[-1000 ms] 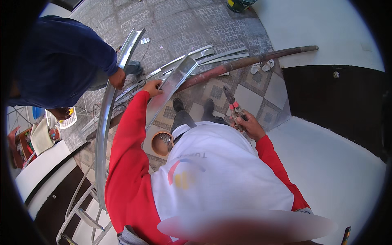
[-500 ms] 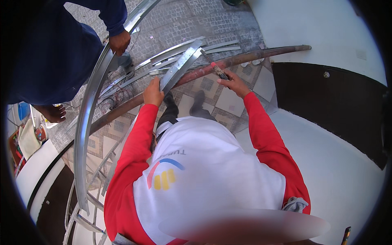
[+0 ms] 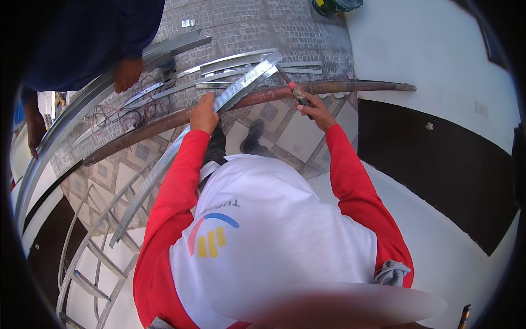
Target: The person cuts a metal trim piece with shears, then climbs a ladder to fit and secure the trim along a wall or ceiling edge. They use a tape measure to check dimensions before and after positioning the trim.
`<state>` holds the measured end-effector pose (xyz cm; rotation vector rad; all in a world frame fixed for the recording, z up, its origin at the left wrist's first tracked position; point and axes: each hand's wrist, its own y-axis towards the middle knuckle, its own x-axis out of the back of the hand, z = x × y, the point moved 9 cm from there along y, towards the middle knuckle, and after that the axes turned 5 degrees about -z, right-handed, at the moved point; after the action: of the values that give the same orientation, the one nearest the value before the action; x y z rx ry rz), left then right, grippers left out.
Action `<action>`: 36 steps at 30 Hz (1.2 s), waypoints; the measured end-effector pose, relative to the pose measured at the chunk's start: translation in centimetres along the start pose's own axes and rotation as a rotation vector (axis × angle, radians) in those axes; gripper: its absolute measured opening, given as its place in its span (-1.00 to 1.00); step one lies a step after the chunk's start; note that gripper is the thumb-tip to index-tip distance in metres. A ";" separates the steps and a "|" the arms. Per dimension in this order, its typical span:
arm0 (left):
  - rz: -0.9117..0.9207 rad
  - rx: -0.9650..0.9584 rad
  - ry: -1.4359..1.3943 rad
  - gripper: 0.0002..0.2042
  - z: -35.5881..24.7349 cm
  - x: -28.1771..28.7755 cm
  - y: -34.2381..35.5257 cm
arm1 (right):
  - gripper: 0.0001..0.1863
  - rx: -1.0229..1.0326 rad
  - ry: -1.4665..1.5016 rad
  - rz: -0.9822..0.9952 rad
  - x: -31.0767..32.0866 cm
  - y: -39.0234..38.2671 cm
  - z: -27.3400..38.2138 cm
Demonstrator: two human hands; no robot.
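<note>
My left hand (image 3: 203, 113) is closed around a long silvery metal channel (image 3: 241, 82), which slants from lower left to upper right across my front. My right hand (image 3: 315, 111) holds metal snips with red and dark handles (image 3: 300, 96); their jaws touch or nearly touch the channel's side near its upper end, and whether they bite into it is too small to tell. Beneath, a rusty reddish pipe (image 3: 361, 86) crosses the scene, with loose metal strips (image 3: 298, 71) lying just beyond it.
At left a co-worker (image 3: 98, 33) in dark blue holds a curved channel (image 3: 66, 120). A ladder-like metal frame (image 3: 100, 260) is at lower left, tangled cables (image 3: 112, 116) lie on the paving (image 3: 241, 27), a bucket (image 3: 331, 6) stands at top, and a white wall (image 3: 416, 44) rises at right.
The snips have moved up from beside my body to the channel's end. My left hand and channel have shifted, and the co-worker's curved channel has swung down and leftward.
</note>
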<state>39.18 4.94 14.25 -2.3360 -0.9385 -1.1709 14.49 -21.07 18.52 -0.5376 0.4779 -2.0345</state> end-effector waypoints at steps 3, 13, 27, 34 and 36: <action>-0.014 -0.006 -0.002 -0.52 -0.2 0.1 -0.1 | -0.41 -0.050 0.026 0.044 -0.2 -0.1 -1.2; -0.022 0.017 -0.028 -0.53 -0.3 0.1 -0.4 | -0.52 -0.018 -0.049 0.070 -0.7 1.5 0.6; -0.026 0.009 0.061 -0.61 -0.5 0.2 -0.2 | -0.33 0.215 -0.578 -0.161 -2.2 2.3 3.7; -0.055 0.017 0.112 -0.68 -0.6 -0.4 -0.2 | -0.29 0.280 -0.987 -0.279 -3.4 2.1 4.6; -0.097 0.015 0.110 -0.70 -0.8 -0.3 -0.5 | -0.33 0.273 -1.133 -0.312 -3.8 1.4 5.2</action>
<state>38.23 4.72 14.48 -2.2116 -1.0271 -1.3108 20.09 -19.00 21.42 -1.4968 -0.5811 -1.6749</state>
